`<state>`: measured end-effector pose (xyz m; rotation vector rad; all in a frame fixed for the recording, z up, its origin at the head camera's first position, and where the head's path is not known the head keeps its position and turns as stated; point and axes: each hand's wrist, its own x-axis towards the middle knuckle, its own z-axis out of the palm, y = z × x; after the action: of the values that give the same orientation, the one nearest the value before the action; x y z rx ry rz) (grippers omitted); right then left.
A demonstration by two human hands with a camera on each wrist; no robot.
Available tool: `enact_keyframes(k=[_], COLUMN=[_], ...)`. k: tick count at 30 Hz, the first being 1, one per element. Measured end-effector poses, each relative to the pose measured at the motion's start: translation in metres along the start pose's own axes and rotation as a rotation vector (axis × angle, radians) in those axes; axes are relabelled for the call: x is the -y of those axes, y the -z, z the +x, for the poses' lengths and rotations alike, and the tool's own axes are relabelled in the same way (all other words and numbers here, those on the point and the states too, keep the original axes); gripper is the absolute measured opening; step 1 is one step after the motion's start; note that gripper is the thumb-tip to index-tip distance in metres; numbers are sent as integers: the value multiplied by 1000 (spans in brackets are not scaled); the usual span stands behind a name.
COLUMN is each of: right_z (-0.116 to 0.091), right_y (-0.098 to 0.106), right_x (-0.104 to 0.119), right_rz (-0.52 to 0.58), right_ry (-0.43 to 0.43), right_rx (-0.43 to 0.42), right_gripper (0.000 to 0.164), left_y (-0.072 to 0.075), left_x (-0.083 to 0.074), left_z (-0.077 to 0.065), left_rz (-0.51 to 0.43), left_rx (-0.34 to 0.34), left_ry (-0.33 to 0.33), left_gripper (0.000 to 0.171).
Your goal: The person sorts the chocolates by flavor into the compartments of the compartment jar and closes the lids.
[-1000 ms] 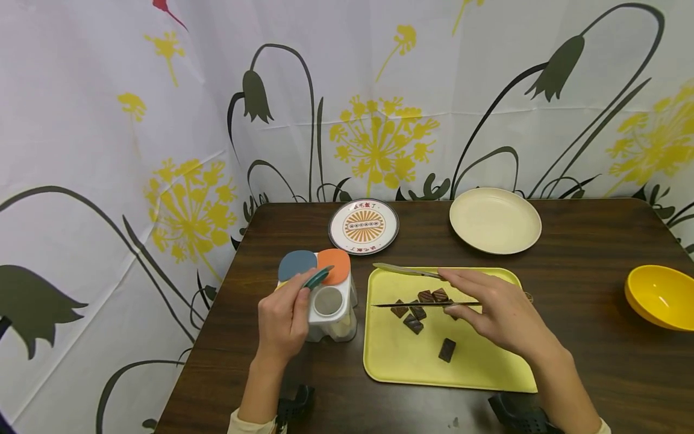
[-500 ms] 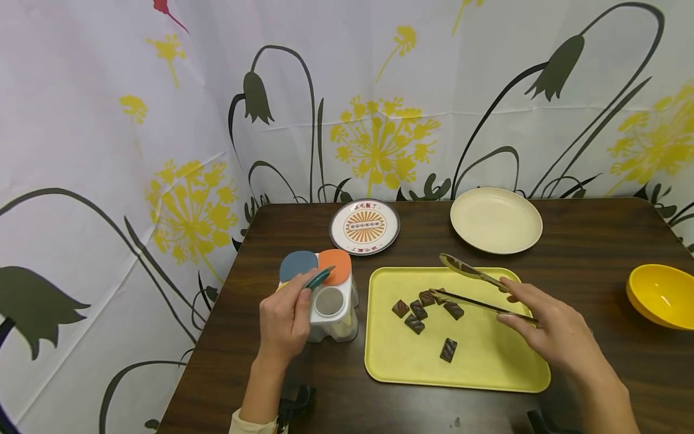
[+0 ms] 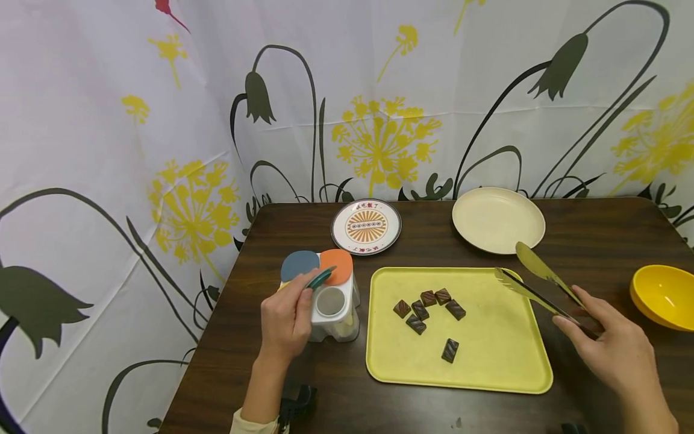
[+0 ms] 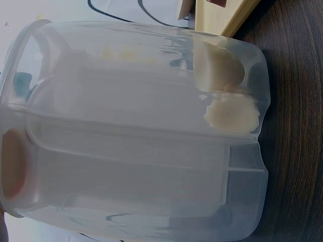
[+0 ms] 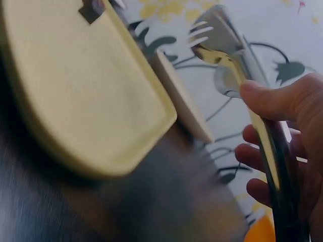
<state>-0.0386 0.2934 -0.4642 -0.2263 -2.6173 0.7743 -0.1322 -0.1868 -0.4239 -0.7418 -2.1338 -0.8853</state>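
Observation:
My left hand [image 3: 286, 319] pinches the raised teal lid [image 3: 321, 276] of a clear, several-compartment container [image 4: 126, 96]. One round compartment stands uncovered; blue and orange lids [image 3: 336, 266] cover others. Through the container's wall the left wrist view shows pale pieces [image 4: 232, 112] at the bottom. My right hand [image 3: 612, 343] grips metal serving tongs [image 3: 534, 260], their jaws spread, with nothing between them. The tongs' ends reach over the far right corner of a yellow tray [image 3: 488, 355]. Several dark chocolates [image 3: 428, 298] lie on the tray, mostly grouped, one chocolate [image 3: 450, 350] apart nearer the front.
A patterned white plate [image 3: 366, 226] and a cream plate [image 3: 499, 220] lie at the table's back edge. To the far right sits a yellow bowl [image 3: 662, 296]. A flower-printed cloth [image 3: 379, 78] hangs behind the dark wooden table [image 3: 412, 410].
My right hand has drawn the tongs rightward, from over the chocolates to the tray's right edge. The left hand keeps hold of the teal lid in the same place.

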Motion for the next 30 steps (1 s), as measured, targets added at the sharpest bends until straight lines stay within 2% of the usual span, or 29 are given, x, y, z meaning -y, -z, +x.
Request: enact_keyframes(k=[7, 12, 15, 19, 30], right_z=[-7, -8, -9, -10, -13], right_y=[0, 2, 3, 2, -3], right_x=[-11, -16, -21, -25, -29], right_rz=[-74, -118, -152, -183, -146], right_ry=[-227, -414, -491, -532, -563], right_rx=[-40, 2, 42, 68, 82], right_gripper=[70, 74, 76, 78, 77], left_y=[1, -1, -1, -1, -1], left_x=[-1, -1, -1, -2, -2], left_z=[1, 2, 2, 2, 1], left_rz=[-1, -13, -18, -19, -18], left_rx=[-17, -27, -29, -35, -25], left_ry=[-18, -39, -43, -50, -39], left_gripper=[31, 31, 31, 31, 30])
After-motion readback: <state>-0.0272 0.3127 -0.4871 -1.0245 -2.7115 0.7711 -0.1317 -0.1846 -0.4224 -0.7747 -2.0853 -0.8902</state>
